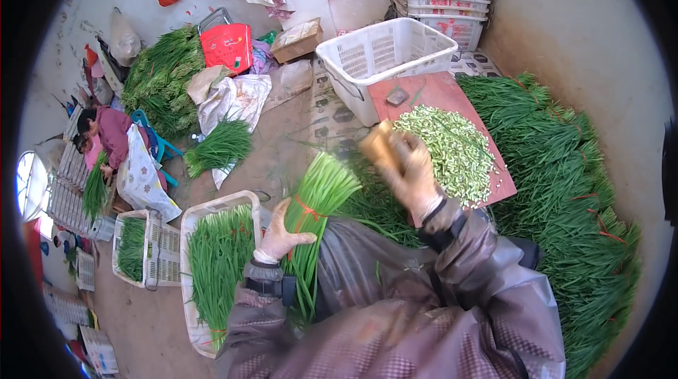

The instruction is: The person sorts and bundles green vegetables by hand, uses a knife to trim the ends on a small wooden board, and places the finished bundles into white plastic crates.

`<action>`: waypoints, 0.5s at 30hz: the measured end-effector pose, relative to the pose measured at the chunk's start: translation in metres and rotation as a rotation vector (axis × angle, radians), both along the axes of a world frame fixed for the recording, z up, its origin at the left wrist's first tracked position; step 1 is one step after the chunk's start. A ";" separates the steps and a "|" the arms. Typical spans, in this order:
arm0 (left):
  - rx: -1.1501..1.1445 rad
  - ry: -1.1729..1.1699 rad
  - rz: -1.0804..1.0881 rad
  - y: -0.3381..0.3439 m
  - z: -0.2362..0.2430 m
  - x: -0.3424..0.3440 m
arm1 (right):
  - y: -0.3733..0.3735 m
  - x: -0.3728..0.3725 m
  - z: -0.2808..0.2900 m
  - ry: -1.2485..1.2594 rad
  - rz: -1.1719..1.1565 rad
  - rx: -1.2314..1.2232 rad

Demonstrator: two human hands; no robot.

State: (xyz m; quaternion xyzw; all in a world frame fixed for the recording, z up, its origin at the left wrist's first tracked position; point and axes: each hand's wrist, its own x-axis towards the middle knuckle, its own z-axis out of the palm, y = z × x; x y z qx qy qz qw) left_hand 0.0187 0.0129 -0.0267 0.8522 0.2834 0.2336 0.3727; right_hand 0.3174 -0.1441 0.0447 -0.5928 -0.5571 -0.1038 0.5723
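Note:
My left hand [282, 234], in a pale thin glove, is closed round a bundle of garlic chives [326, 185] tied with a red band. The bundle stands over my lap with its pale cut ends up. In my gloved right hand [412, 171] is a wooden block [380, 146], smeared by motion; its exact kind does not show. The block is apart from the bundle, to its right. Beside my right hand, a reddish board [503, 192] carries a heap of short chopped stem pieces [448, 149] and a small dark block [397, 96].
A white crate [185, 266] of tied chives stands left of me, with a smaller crate [164, 266] beyond. Chives [565, 231] are piled along the right wall. An empty white basket [387, 44] stands behind the board. Another person [116, 135] sits at the far left, holding chives.

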 end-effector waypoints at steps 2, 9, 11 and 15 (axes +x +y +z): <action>-0.455 -0.078 -0.102 0.003 0.009 0.010 | 0.004 -0.039 0.003 -0.230 0.091 -0.019; -0.687 -0.099 -0.106 0.009 0.000 0.015 | 0.072 0.008 -0.044 -0.453 -0.474 -0.613; -0.502 -0.245 -0.171 0.010 0.006 0.005 | 0.060 0.033 -0.031 -0.196 -0.342 -0.476; -0.959 -0.276 -0.062 0.023 -0.008 -0.016 | 0.034 0.049 -0.040 -0.170 -0.313 -0.336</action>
